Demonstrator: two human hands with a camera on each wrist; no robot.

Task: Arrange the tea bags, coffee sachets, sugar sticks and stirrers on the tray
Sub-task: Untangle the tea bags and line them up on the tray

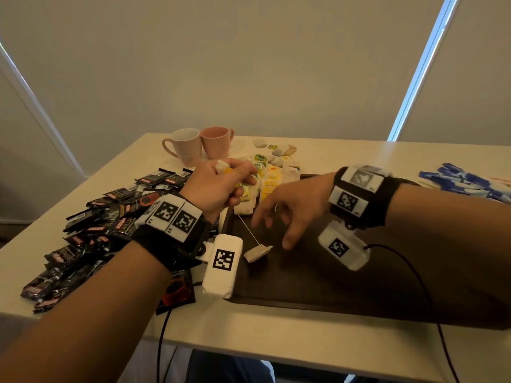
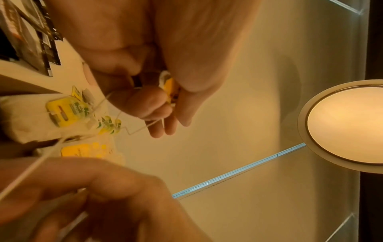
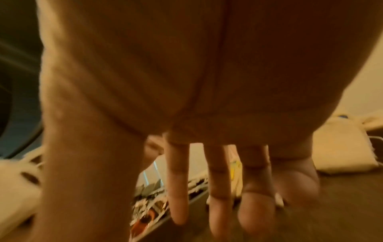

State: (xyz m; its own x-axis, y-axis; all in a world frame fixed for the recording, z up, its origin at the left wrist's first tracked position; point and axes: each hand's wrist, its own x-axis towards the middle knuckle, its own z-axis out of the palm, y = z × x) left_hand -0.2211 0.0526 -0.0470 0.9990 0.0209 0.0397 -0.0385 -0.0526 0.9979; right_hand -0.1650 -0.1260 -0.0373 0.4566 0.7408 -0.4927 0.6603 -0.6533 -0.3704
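The left hand (image 1: pixel 218 186) is raised over the far left corner of the dark rectangular tray (image 1: pixel 318 283), fingers curled round a small bunch of yellow-tagged tea bags (image 1: pixel 231 172). The left wrist view confirms a yellow tag (image 2: pixel 171 89) pinched between thumb and fingers, with thin white strings trailing from the fist. One thin white string (image 1: pixel 249 230) runs down from this hand to a single pale paper tea bag (image 1: pixel 257 253) lying on the tray's bare surface, below and just to the right of the grip, near the tray's left edge.

The right hand (image 1: pixel 293 208) hovers over the tray, palm down, fingers spread and relaxed, holding nothing. Its fingertips (image 1: pixel 287 244) are near the lone tea bag, to its right, not touching it. The right wrist view is blurred; the straight fingers (image 3: pixel 178 188) show above the dark tray.

A loose heap of white and yellow tea bags (image 1: pixel 272 178) lies across the tray's far edge, directly beyond both hands. A large pile of black coffee sachets (image 1: pixel 91 236) covers the left side of the pale desk (image 1: pixel 276 341). Blue and white sugar sticks (image 1: pixel 467 183) lie at the desk's right edge. Two pink ceramic mugs (image 1: pixel 199 146) stand together near the desk's far edge, touching or nearly so.
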